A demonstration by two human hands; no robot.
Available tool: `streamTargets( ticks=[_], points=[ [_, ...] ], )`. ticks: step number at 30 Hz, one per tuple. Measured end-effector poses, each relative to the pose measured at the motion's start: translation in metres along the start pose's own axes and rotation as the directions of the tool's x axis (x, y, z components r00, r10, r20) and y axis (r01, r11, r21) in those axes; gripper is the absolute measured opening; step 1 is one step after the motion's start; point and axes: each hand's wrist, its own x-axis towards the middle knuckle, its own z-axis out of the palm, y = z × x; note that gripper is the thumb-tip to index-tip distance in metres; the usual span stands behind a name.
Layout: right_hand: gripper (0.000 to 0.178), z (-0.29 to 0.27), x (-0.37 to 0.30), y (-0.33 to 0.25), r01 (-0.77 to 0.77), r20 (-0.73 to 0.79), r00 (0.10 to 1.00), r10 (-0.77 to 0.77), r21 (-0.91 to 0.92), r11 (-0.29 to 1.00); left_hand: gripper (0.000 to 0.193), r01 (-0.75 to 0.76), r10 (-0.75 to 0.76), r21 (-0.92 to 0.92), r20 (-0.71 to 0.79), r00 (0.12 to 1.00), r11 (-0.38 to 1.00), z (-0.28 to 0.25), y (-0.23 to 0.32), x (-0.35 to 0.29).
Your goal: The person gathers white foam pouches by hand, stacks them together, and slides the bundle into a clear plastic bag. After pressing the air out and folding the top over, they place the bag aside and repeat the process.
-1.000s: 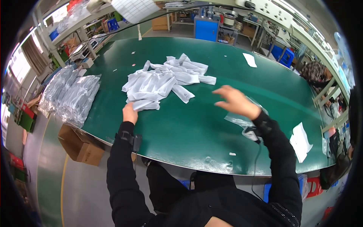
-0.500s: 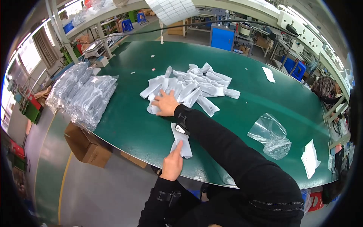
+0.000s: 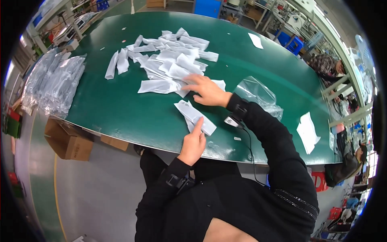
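Note:
A loose heap of narrow white paper-like packets is spread over the green table. My right hand reaches across its near right edge, fingers apart, touching or just above the packets. Closer to me, my left hand grips a few of the same white packets, stacked unevenly, with the index finger laid along the top one. Small dark print shows at their far end. The thumb is partly hidden. Both wrists wear black straps, and a small device with a cable hangs by the right one.
Clear plastic bags full of packets lie at the table's left edge, above an open cardboard box on the floor. An empty clear bag and white papers are to the right. The green table has a curved-looking near edge.
My right hand has gone from the heap's near left to its near right, and the packets lie differently, some apart at left. The packets in my left hand are turned. The whole view has shifted.

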Motion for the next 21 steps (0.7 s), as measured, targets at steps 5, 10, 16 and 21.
streamTargets(
  ticks=[5, 10, 16, 21],
  points=[
    [0.028, -0.056, -0.074, -0.071, -0.566, 0.189, 0.818, 0.544, 0.088, 0.82, 0.036, 0.008, 0.008, -0.363, 0.042, 0.999, 0.932, 0.008, 0.02, -0.011],
    [0.017, -0.02, -0.128, -0.068, -0.407, 0.085, 0.912, 0.4, 0.076, 0.91, 0.025, -0.015, -0.012, -0.264, -0.101, 0.995, 0.964, -0.029, 0.017, 0.004],
    [0.013, -0.042, -0.104, -0.074, -0.577, 0.199, 0.777, 0.597, 0.603, 0.551, 0.038, -0.407, 0.707, 0.753, -0.107, 0.699, 0.517, -0.06, 0.065, 0.026],
    [0.016, -0.071, -0.075, -0.109, -0.498, 0.417, 0.81, 0.413, 0.861, 0.107, 0.051, -0.572, 0.652, 0.634, 0.139, 0.746, 0.519, -0.065, 0.072, 0.021]
  ],
)
